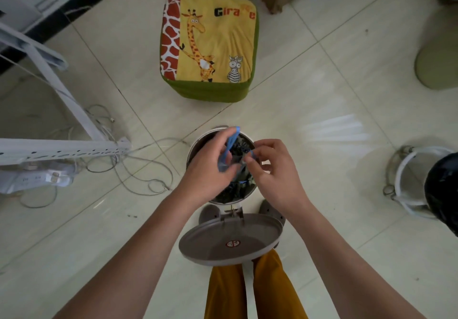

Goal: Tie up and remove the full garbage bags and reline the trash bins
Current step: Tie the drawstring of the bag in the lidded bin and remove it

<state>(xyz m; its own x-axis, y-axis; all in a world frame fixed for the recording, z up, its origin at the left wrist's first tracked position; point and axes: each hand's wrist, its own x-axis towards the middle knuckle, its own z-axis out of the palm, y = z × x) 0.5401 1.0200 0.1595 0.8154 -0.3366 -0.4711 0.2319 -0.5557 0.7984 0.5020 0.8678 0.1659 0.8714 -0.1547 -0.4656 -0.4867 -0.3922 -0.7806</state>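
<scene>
Nearest the camera, the bin's lid (230,240) stands tipped open toward the person's legs. Just beyond it sits the round trash bin (198,145) on the tiled floor (322,95), directly under both hands.

The left hand (208,167) has its fingers curled round a blue drawstring (230,142), which runs upward and away from the palm as a long loop. The right hand (275,170) pinches another bit of blue string between thumb and fingertips, close beside the left. The two hands nearly meet over the bin's mouth. Below them the dark garbage bag (235,189) is bunched inside the bin, its neck gathered between the hands.

The knot turns on this: both string ends lie right at the fingers, above the bag's centre, neither hand noticeably nearer. The tying looks under way, and the bag is not yet lifted out.

Farther off, a giraffe-print cushion stool (210,46) stands on the floor ahead. To the left are a white rack (62,145) and loose cables (138,170). To the right stands a second white bin (409,182) with a black bag (443,189) at the frame edge.
</scene>
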